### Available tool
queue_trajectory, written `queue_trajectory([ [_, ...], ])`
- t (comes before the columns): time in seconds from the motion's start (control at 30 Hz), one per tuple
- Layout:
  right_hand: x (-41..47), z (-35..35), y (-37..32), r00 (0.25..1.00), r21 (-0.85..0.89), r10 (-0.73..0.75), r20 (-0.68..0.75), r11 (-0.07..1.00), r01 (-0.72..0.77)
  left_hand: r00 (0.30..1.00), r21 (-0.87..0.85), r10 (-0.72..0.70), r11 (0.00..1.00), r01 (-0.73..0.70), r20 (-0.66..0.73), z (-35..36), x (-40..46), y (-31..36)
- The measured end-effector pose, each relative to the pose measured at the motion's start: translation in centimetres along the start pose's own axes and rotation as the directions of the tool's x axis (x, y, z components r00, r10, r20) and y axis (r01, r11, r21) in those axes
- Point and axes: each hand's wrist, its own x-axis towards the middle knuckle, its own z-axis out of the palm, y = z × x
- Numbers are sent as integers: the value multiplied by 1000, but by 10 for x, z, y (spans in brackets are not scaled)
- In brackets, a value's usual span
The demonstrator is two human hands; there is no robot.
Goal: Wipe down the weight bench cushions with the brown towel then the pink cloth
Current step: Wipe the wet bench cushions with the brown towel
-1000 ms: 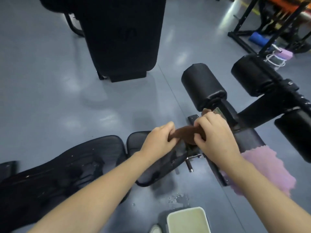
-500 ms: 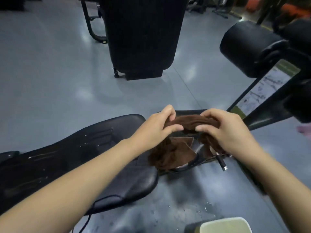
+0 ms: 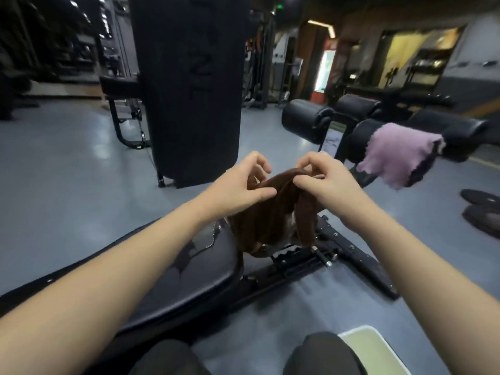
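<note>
The brown towel (image 3: 273, 212) hangs bunched in the air above the gap between the bench's seat cushion (image 3: 194, 277) and its metal frame. My left hand (image 3: 238, 185) pinches the towel's top edge from the left. My right hand (image 3: 322, 180) pinches the same edge from the right, close beside the left. The pink cloth (image 3: 400, 155) is draped over a black roller pad (image 3: 359, 136) at the right, a little beyond my right hand. The seat cushion is black and shiny, with wet patches.
A tall black punching bag (image 3: 189, 85) stands straight ahead on the grey floor. More roller pads (image 3: 305, 120) and benches lie at the right. The bench's adjuster frame (image 3: 338, 255) sits under the towel. A pale green basin (image 3: 370, 345) is near my knees. Dark weight plates (image 3: 481, 209) lie far right.
My view has tilted up from the floor toward the gym room. Both hands have lifted the brown towel higher off the bench, and it now hangs down from my fingers.
</note>
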Motion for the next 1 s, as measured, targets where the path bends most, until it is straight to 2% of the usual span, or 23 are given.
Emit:
queue_trajectory([
  [0.07, -10, -17, -27, 1000, 5, -1, 29, 1000, 1, 998, 61, -19, 998, 15, 61, -16, -10, 27],
  [0.13, -19, -31, -52, 999, 20, -31, 45, 999, 30, 998, 98, -20, 995, 14, 62, -30, -19, 52],
  [0.23, -33, -42, -75, 990, -139, -44, 132, 988, 63, 997, 195, -30, 981, 14, 77, -42, -28, 80],
  [0.3, -41, -49, -81, 968, -211, 34, 250, 977, 20, 997, 191, -28, 982, 15, 66, -43, -34, 93],
  [0.4, -54, -54, -79, 913, -206, 118, 391, 978, -38, 998, 150, -5, 989, -4, 60, -41, -41, 100],
  [0.53, -71, -45, -67, 881, -151, 110, 460, 988, -45, 998, 160, 23, 987, -33, 58, -28, -39, 108],
  [0.63, -72, -38, -51, 904, -57, 55, 423, 998, -35, 995, 155, 41, 986, -54, 87, -18, -31, 113],
  [0.73, -62, -38, -36, 960, 144, 26, 280, 987, -68, 991, 160, 29, 986, -50, 129, -12, -24, 103],
  [0.83, -51, -30, -20, 956, 208, 49, 290, 972, -113, 986, 113, -2, 993, -17, 165, -6, -17, 78],
  [0.9, -42, -19, -5, 969, 101, 33, 247, 993, -60, 971, 149, -25, 989, -11, 238, -3, -15, 58],
  [1.0, -29, -3, 16, 986, -199, -52, 157, 976, 83, 929, 205, -120, 977, 49, 349, 8, -19, 19],
])
